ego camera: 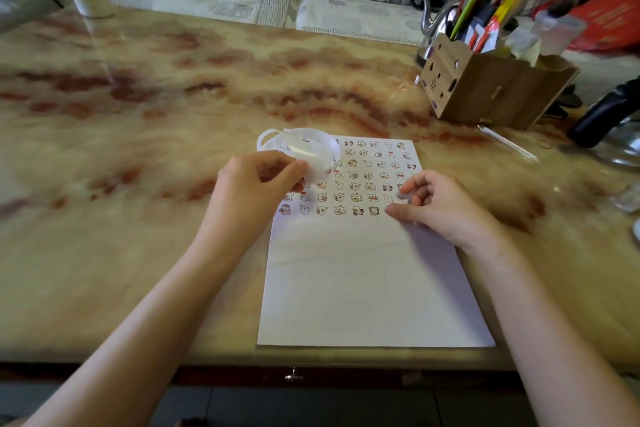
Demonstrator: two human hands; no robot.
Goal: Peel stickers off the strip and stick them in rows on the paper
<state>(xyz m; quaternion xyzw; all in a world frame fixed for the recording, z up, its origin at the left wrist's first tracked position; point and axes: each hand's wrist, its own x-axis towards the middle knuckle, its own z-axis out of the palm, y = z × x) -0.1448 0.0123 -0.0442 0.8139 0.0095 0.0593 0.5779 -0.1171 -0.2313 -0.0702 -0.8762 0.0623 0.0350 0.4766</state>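
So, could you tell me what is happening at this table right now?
A person is filling a sheet of paper with small cartoon stickers. The left hand holds the curled white sticker strip above the paper's top left corner. The right hand rests on the right edge, fingertips at the end of the lowest row. The upper part holds rows; the lower part is blank.

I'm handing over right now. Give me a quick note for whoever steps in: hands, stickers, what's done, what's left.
Left hand: pinching the curled sticker strip above the paper's top left corner.
Right hand: fingertips on the paper at the right end of the lowest row; whether it holds a sticker is unclear.
Done: several rows of stickers fill the top part.
Left: the blank lower part.
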